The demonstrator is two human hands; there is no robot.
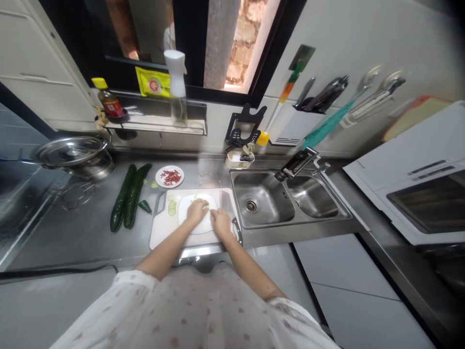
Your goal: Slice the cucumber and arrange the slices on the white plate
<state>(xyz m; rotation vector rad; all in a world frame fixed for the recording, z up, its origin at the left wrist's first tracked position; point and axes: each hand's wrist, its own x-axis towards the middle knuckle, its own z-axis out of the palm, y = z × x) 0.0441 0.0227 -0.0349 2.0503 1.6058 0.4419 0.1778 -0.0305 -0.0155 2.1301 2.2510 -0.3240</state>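
Note:
Over a white plate (pixel 184 224) on the cutting board (pixel 163 237), my left hand (pixel 196 212) is closed on a pale green cucumber slice (pixel 206 207) at its fingertips. My right hand (pixel 221 223) is beside it with fingers curled together, close to the same slice; what it pinches, if anything, is too small to make out. More cucumber slices (pixel 172 208) lie at the board's left, and a few sit at the plate's far edge. A knife (pixel 237 230) with a black handle rests along the board's right side, its blade partly hidden.
Two whole cucumbers (pixel 131 194) and a cut cucumber end (pixel 145 206) lie left of the board. Behind it stands a small plate of chopped red pieces (pixel 170 176). A double sink (pixel 261 206) is at the right, a lidded steel pot (pixel 80 160) at the left.

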